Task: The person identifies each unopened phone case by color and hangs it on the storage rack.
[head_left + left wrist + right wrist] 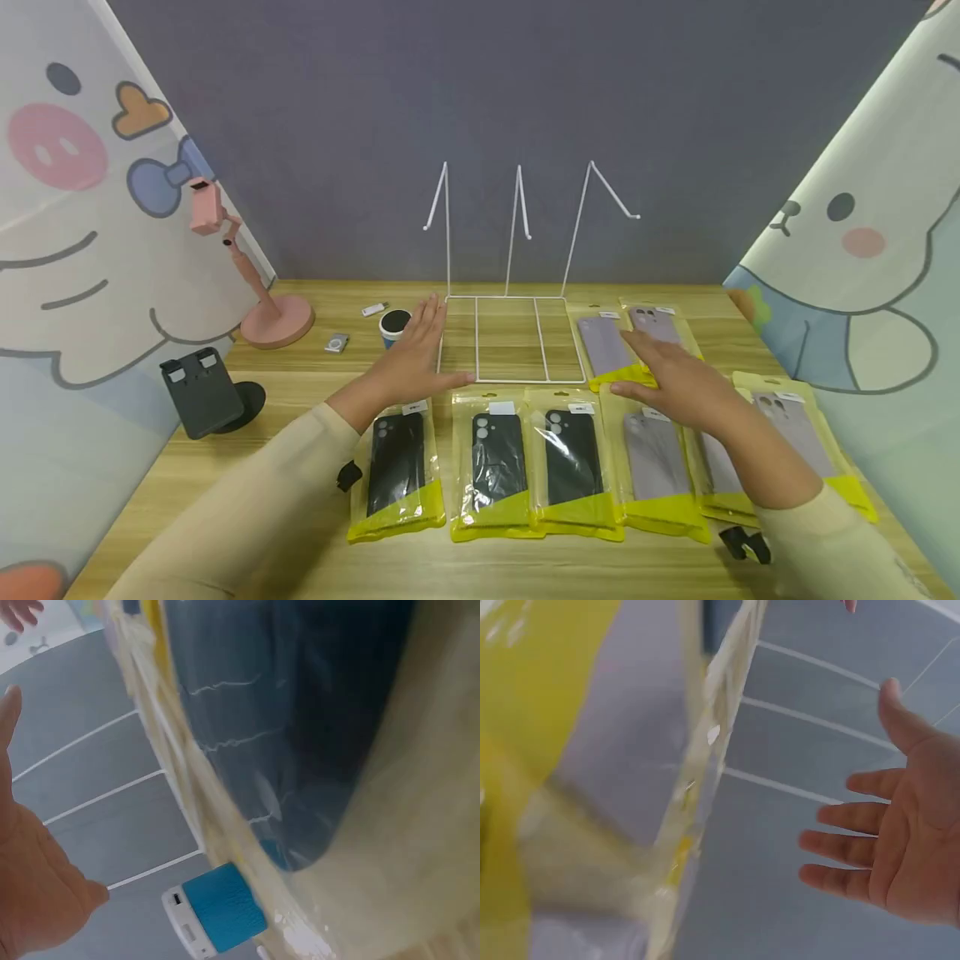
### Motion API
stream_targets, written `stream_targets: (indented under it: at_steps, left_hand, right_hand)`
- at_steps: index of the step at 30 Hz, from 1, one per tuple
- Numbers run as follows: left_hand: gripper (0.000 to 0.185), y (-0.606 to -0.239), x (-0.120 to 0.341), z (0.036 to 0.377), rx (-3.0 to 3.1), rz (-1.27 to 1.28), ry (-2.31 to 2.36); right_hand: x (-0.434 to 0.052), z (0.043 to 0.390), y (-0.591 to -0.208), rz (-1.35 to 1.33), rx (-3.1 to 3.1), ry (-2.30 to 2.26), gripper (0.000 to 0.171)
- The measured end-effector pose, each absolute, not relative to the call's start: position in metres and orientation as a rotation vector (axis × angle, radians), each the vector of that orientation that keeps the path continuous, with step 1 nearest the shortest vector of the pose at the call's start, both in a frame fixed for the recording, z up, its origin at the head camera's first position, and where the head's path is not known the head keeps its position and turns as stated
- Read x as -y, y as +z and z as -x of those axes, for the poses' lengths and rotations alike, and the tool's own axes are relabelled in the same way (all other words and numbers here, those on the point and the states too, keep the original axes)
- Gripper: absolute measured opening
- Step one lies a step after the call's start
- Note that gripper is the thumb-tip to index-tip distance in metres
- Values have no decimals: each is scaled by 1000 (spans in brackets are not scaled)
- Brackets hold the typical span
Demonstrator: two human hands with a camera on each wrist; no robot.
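My left hand (408, 358) is held over the left side of a white wire display rack (512, 382), its fingers straight and the thumb spread. No object is in its grasp, and whether it touches the rack I cannot tell. Below it lies a bagged black phone case (396, 458). My right hand (678, 379) reaches over bagged purple phone cases (658, 458), also with extended fingers and nothing held; the right wrist view shows its fingers (847, 817) apart. Two more bagged black phone cases (498, 458) lie between the hands in yellow-bottomed pouches.
Behind the left hand stands a small blue-and-white cylinder (394, 323). Further left are a pink stand (276, 321), a black phone holder (202, 396) and a small silver device (337, 342). The rack's upright hooks (522, 200) rise before a grey wall (480, 100).
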State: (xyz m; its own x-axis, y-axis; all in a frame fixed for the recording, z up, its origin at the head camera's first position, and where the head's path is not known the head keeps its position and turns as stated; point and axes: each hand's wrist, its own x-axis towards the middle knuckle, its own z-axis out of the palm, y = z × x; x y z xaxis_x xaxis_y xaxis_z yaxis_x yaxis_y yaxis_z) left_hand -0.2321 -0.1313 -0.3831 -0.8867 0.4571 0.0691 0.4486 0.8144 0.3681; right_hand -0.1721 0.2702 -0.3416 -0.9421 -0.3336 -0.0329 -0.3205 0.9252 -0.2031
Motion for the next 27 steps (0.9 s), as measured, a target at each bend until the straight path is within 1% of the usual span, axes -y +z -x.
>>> stream_targets:
  at_steps: [3,7,11,14,18,19,21,22,24,27]
  left_hand:
    - [121,-389,128,243,-2889,-714,657]
    - [118,-396,125,253,-2788,-647,691]
    - [115,-404,124,260,-2725,-633,599]
    - [110,-406,124,263,-2672,-605,510]
    - [104,-406,124,266,-2635,-544,416]
    - [103,-405,123,268,-2634,-533,398]
    - [102,-405,123,270,-2637,-521,373]
    - [102,-404,123,271,-2637,-523,361]
    - [102,-404,123,272,-2635,-515,356]
    - [99,-403,124,274,-2630,-504,352]
  right_hand:
    - [-280,176,-349,452,-2967,-279,88]
    - [-294,182,-362,446,-2864,-290,83]
    - [-304,188,-374,489,-2812,-268,70]
    - [-308,193,-380,549,-2820,-249,49]
    - [-311,198,-385,629,-2848,-279,5]
    - [-312,199,-385,645,-2860,-285,3]
    - [-314,201,-384,652,-2882,-294,16]
    - [-315,201,-384,655,-2891,-293,16]
    - [-316,201,-380,653,-2908,-297,16]
    - [-316,201,-369,654,-2915,-354,10]
